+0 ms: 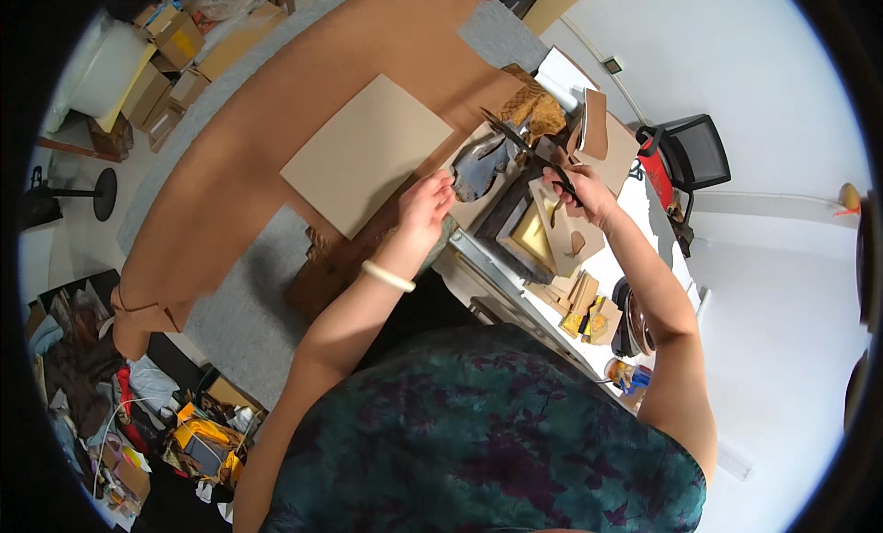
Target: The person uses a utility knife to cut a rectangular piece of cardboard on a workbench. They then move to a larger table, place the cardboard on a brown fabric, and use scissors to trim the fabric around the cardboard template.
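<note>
Dark scissors (pixel 519 142) sit in the right hand (pixel 587 193).

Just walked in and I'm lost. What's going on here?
The person's right hand grips dark scissors. The left hand is at the edge of a grey-blue piece, close to the scissors; whether it pinches it is hard to tell. Further left, a beige board lies on a brown sheet.

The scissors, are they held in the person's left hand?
No, the right hand holds the scissors by their dark handles.
</note>
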A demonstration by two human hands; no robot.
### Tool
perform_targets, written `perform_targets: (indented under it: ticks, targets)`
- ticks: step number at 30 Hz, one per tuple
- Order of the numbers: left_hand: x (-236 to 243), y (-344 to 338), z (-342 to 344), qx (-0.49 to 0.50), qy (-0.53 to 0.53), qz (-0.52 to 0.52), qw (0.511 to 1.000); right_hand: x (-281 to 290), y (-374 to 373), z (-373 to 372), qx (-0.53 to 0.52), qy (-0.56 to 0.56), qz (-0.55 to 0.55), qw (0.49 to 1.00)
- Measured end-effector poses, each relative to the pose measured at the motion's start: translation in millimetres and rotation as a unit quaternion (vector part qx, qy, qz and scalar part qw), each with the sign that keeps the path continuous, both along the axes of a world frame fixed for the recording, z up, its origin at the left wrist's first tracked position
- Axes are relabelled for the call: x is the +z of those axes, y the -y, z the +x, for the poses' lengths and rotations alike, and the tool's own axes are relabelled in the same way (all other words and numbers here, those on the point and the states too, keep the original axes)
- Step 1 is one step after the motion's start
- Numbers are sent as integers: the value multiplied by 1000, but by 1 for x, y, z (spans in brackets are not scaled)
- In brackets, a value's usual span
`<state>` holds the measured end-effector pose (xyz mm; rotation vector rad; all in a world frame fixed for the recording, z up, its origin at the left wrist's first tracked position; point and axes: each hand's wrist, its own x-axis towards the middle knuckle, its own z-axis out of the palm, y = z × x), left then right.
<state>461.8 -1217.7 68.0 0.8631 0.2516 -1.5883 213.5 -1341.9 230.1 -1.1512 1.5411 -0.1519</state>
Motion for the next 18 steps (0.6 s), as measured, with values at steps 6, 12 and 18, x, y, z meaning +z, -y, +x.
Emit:
perform_targets:
  ticks: [6, 12, 18]
  targets:
    - [-33, 110, -56, 105, -119, 121, 980, -14, 57, -7, 84, -71, 91, 990]
    - [-59, 153, -78, 188, -190, 150, 952, -23, 90, -12, 92, -44, 147, 984]
    - [-69, 170, -88, 182, -160, 210, 947, -34, 104, -23, 69, -32, 161, 984]
